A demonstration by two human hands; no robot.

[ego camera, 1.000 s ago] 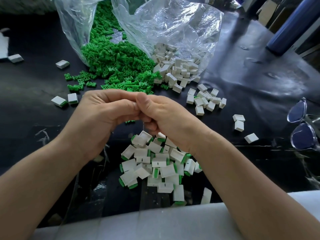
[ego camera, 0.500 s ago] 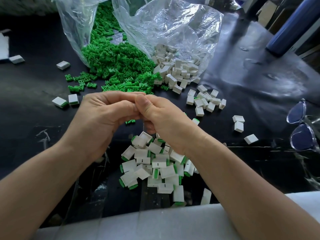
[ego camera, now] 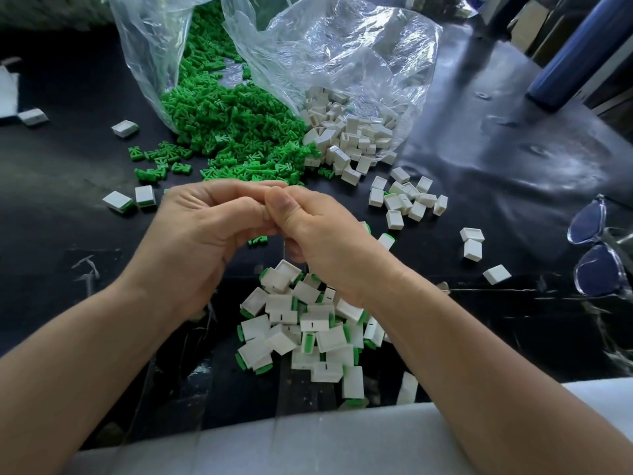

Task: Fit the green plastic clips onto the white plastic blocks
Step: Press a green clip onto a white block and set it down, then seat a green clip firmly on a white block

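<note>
Left hand (ego camera: 202,241), right hand (ego camera: 322,234), fingers curled together, cannot tell grasp or axis

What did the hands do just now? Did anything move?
Almost nothing. The left hand and right hand stay pinched together, what they hold hidden. One clipped block now shows beside the right hand. The finished pile, green clips and bags stayed put.

Clips (ego camera: 233,132) left of blocks (ego camera: 349,132), assembled pile (ego camera: 301,330) nearer, glasses (ego camera: 596,248) far right
</note>
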